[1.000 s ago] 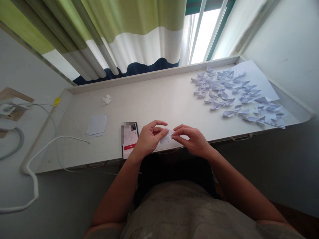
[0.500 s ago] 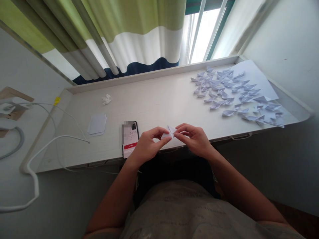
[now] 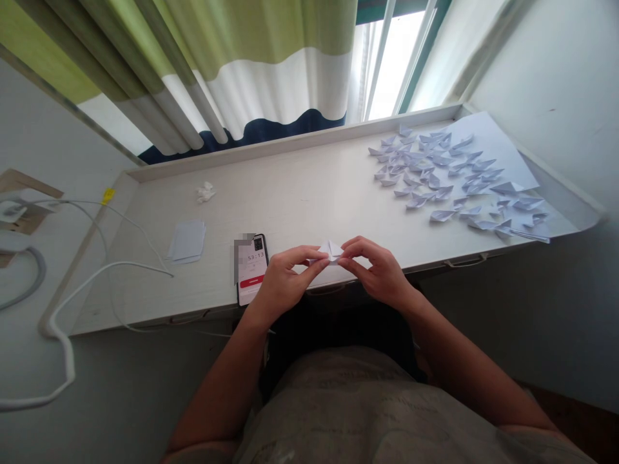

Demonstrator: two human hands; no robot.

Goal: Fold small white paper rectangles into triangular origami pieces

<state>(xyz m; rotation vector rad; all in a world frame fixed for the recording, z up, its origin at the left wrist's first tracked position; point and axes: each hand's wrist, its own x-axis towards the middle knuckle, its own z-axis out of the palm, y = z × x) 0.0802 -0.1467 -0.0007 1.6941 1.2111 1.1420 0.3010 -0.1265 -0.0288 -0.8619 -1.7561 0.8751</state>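
Note:
A small white folded paper boat [image 3: 331, 250] is held between my hands above the front edge of the desk. My left hand [image 3: 289, 276] pinches its left end between thumb and fingers. On the other side, my right hand [image 3: 376, 265] grips the right end the same way. A peak of paper stands up in the middle, between the fingertips. To the right lie several finished paper boats [image 3: 440, 158], spread in a loose group. A phone [image 3: 252, 269] showing a timer lies just left of my left hand.
A stack of small white paper sheets [image 3: 187, 241] sits left of the phone, with a crumpled tissue [image 3: 206, 192] behind it. White cables [image 3: 65, 335] run over the desk's left side. A large white sheet [image 3: 503, 151] lies under some boats. Curtains [image 3: 285, 77] hang behind the raised back edge.
The folded paper has opened out sideways and now looks more like a boat with a central peak. Both hands stay in nearly the same place, still pinching its ends.

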